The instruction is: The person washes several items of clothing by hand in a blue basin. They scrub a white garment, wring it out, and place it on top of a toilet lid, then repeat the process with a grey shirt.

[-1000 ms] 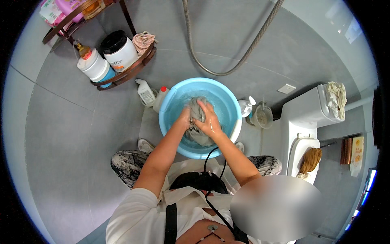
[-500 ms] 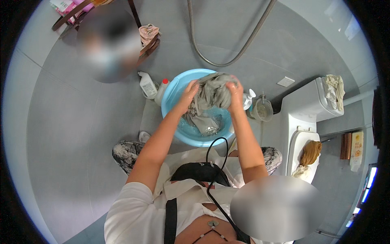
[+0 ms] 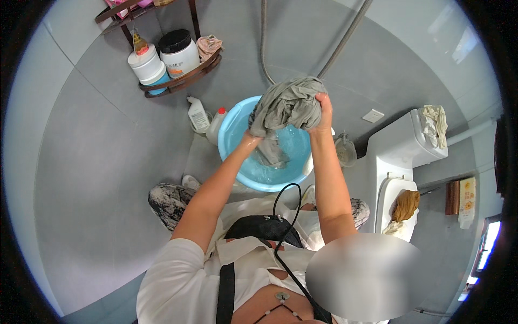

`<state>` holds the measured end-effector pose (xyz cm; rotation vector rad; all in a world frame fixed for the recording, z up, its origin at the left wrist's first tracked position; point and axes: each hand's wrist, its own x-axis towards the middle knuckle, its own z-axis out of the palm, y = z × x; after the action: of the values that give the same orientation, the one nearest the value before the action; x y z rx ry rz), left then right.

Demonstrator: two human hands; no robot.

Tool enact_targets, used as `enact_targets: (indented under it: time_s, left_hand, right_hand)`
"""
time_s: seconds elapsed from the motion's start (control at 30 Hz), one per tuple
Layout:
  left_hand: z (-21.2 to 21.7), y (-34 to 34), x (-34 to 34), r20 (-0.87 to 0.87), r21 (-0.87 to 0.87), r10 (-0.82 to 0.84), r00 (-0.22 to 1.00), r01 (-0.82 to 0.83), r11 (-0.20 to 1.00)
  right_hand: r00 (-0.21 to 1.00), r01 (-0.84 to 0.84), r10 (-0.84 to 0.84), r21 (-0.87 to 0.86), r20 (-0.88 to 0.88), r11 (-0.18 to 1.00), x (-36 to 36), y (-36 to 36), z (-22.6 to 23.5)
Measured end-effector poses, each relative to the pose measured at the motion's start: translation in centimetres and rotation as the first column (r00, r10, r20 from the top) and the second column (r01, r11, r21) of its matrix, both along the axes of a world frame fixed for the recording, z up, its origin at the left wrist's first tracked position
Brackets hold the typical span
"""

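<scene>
A bunched, wet grey garment (image 3: 294, 105) is held up over the far part of a light-blue plastic basin (image 3: 229, 159). One end of it hangs down into the water. My left hand (image 3: 252, 139) grips the garment's lower left side, its fingers mostly hidden beneath the folds. On the right, my right hand (image 3: 322, 114) clasps the bundle, with the thumb over the cloth and the other fingers largely out of sight behind it.
Left of the basin stand a white cleaner bottle (image 3: 198, 115) and a white jug with a red cap (image 3: 217, 127). A corner shelf (image 3: 186, 81) holds several tubs. A metal hose (image 3: 345, 38) hangs beyond. To the right is a toilet (image 3: 384, 143) with cloths on it.
Both hands have lifted the garment higher and farther over the basin's far rim. More of the water shows, and less cloth lies in it. The view has shifted slightly.
</scene>
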<state>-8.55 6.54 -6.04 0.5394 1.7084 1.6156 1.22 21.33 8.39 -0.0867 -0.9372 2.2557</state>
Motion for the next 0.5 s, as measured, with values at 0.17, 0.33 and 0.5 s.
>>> enact_targets:
  time_s: [0.17, 0.33, 0.5]
  left_hand:
    - [0.4, -1.1, -2.0, 0.479, 0.085, 0.275, 0.834, -0.355, 0.931]
    - [4.6, 0.2, -2.9, -0.133, 0.113, 0.053, 0.990, -0.038, 0.993]
    - [7.5, 0.1, -2.0, -0.220, -0.004, -0.217, 0.951, 0.222, 0.975]
  right_hand:
    - [0.955, 0.124, -0.137, 0.066, 0.263, 0.990, 2.9, 0.6, -4.3]
    - [0.635, -0.131, -0.249, 0.420, 0.731, 0.898, 5.4, 1.4, -13.5]
    - [0.568, -0.502, -0.445, 0.720, 0.692, 0.479, 6.8, -1.3, -11.3]
